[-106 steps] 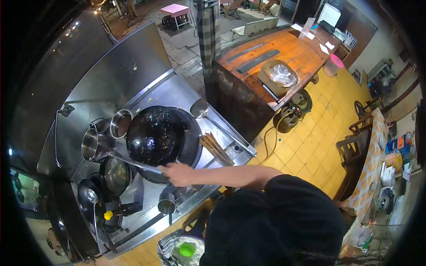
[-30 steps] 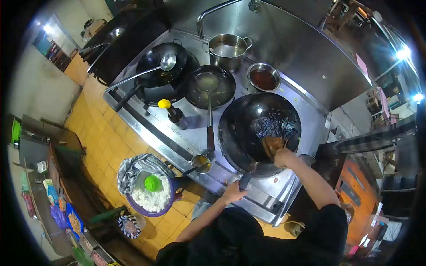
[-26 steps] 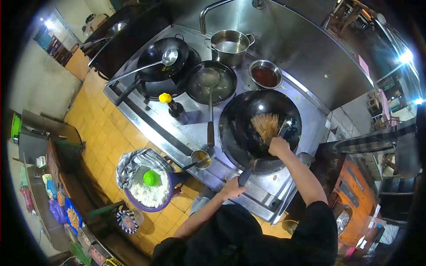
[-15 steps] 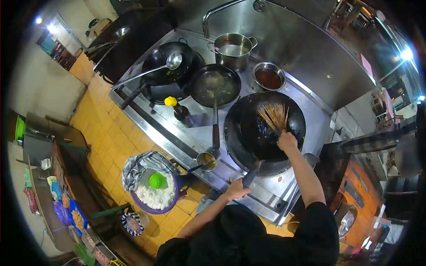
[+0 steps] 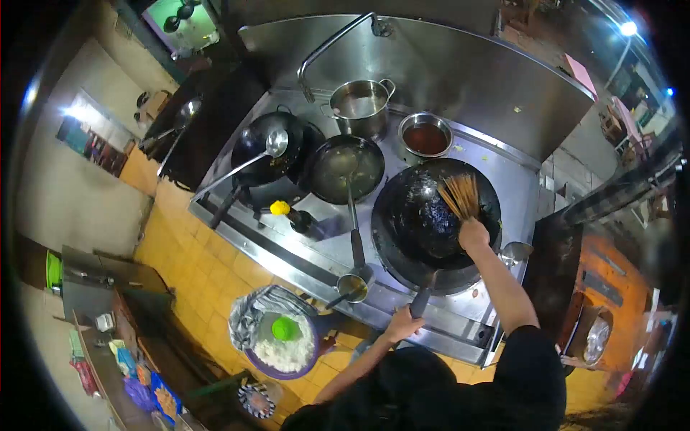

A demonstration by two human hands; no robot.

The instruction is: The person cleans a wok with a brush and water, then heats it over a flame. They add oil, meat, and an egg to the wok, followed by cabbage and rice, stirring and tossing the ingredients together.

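Note:
My left hand (image 5: 404, 325) is closed around the dark handle (image 5: 420, 303) of the large black wok (image 5: 399, 244). A bundle of thin bamboo sticks, a whisk-like brush (image 5: 460, 195), is gripped at its base in my right hand (image 5: 474, 235). Its splayed tips touch the wok's inner wall at the upper right. The wok's inside looks dark and wet, with shiny patches. A metal bowl of reddish-brown liquid (image 5: 425, 139) stands just behind the wok.
Left of the wok are a smaller pan (image 5: 338, 188), a two-handled pot (image 5: 359, 104), another wok with a ladle (image 5: 276, 144) and a yellow-capped bottle (image 5: 298, 218). A small cup (image 5: 352, 287) sits near the front edge. A purple tub of rice (image 5: 286, 355) is below left.
My right hand has moved the brush toward the wok's upper right wall. My left hand keeps its hold on the handle. The whole view has shifted and turned slightly.

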